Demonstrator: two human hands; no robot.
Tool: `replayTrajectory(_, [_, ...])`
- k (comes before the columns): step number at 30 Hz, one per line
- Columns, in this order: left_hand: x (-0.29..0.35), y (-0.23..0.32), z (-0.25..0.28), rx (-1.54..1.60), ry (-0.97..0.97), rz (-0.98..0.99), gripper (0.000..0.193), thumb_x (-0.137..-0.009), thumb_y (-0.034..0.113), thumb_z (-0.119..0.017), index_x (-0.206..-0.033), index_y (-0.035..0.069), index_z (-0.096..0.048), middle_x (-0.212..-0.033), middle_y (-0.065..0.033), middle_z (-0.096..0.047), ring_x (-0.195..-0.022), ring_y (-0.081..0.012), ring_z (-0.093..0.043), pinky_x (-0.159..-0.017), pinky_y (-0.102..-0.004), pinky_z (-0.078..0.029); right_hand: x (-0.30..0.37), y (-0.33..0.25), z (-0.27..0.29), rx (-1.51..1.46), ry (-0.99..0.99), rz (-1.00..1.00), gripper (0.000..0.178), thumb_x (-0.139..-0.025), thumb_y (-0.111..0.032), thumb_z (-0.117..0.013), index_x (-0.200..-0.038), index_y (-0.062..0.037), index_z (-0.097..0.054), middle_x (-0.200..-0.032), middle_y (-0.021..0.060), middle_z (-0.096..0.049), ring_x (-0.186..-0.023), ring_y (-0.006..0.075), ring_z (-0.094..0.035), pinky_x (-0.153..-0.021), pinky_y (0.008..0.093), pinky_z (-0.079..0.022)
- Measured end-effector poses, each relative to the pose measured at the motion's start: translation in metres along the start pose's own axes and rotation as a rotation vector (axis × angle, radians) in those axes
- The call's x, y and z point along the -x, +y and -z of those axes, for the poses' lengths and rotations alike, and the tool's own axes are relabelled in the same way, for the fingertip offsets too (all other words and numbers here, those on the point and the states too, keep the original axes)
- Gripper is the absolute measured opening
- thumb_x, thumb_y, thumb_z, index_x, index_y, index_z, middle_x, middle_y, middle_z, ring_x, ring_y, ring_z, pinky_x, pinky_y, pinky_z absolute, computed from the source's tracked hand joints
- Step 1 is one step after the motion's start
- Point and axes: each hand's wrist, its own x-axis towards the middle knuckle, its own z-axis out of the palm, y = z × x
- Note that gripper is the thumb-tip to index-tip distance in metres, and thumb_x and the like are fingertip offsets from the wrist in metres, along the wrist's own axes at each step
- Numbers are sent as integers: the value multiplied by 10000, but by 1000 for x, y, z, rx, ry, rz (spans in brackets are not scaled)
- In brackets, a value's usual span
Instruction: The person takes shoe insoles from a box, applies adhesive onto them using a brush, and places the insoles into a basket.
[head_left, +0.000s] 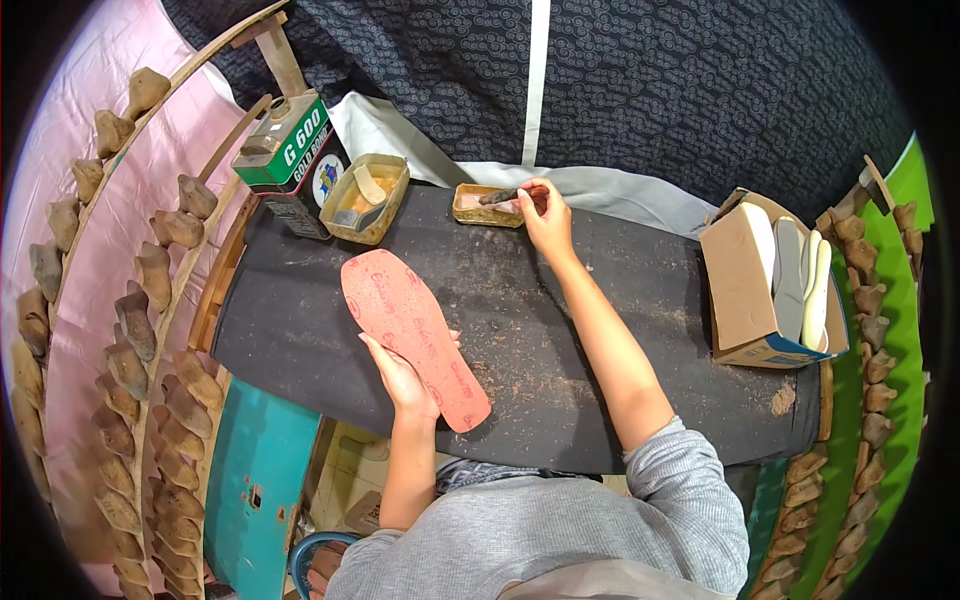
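Two bare hands are at work over the dark bench (520,330). From where I stand, I can see that the left hand (403,385) holds a flat red piece (410,330), shaped like the bottom of a shoe. The hand is spread under it, with the thumb by one long edge and some fingertips peeking out past the other. I think this is so the marked face can look up with nothing over it. The piece is tilted over the near side of the bench, close to the person's body, maybe because that is easy to see. I cannot tell if it touches the bench.

The right hand (547,215) reaches far out and pinches a thin dark stick (500,196) between the thumb and fingers. The stick's other end is over a small tray (487,218), so the hand can likely stay clean. I cannot tell what kind of tool it is.

To the left is a yellowish tub (360,236), just beside a green and black can (295,200). They sit near the far edge, perhaps to leave room. On the right, a cardboard box (735,285) holds pale and grey soles (818,290) on end, maybe so each is easy to grab.
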Motion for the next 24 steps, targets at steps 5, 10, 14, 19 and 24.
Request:
replayTrajectory(5, [1, 5, 2, 28, 41, -13, 751, -903, 665, -154, -1282, 65, -402, -896, -158, -605, -713, -284, -610, -638, -402, -515, -5, 27, 0, -22, -15, -125, 119, -872, -36, -583, -982, -8, -547, -857, 43, -600, -813, 131, -659, -709, 225, -509])
replayTrajectory(10, [-4, 7, 9, 8, 39, -34, 756, -902, 668, -155, -1277, 61, -404, -895, -150, -605, -710, -280, -608, -632, -397, -514, 3, 36, 5, -14, 52, -145, 140, -862, -78, -612, -989, -33, -573, -835, 28, -584, -786, 115, -642, -692, 218, -488])
replayTrajectory(14, [-6, 2, 7, 33, -10, -8, 767, -891, 684, -161, -1310, 77, -372, -956, -154, -601, -733, -287, -622, -637, -401, -527, 11, 43, 15, 120, 65, -147, 195, -827, -145, -679, -992, -71, -607, -815, 11, -573, -739, 77, -557, -682, 219, -459])
replayTrajectory(19, [-4, -5, -1, -17, -53, 51, 784, -889, 688, -167, -1312, 58, -363, -962, -163, -601, -738, -287, -628, -644, -402, -534, 22, 33, 23, 163, 69, -177, 269, -814, -184, -699, -1040, -73, -602, -912, 58, -626, -763, 133, -592, -706, 274, -484])
replayTrajectory(24, [-1, -6, -2, -42, -86, 108, 804, -882, 698, -155, -1315, 54, -361, -979, -167, -602, -737, -287, -633, -645, -398, -538, 45, -18, 28, 494, 92, -22, 305, -826, -173, -669, -1094, -61, -580, -1011, 85, -606, -808, 175, -590, -727, 296, -497])
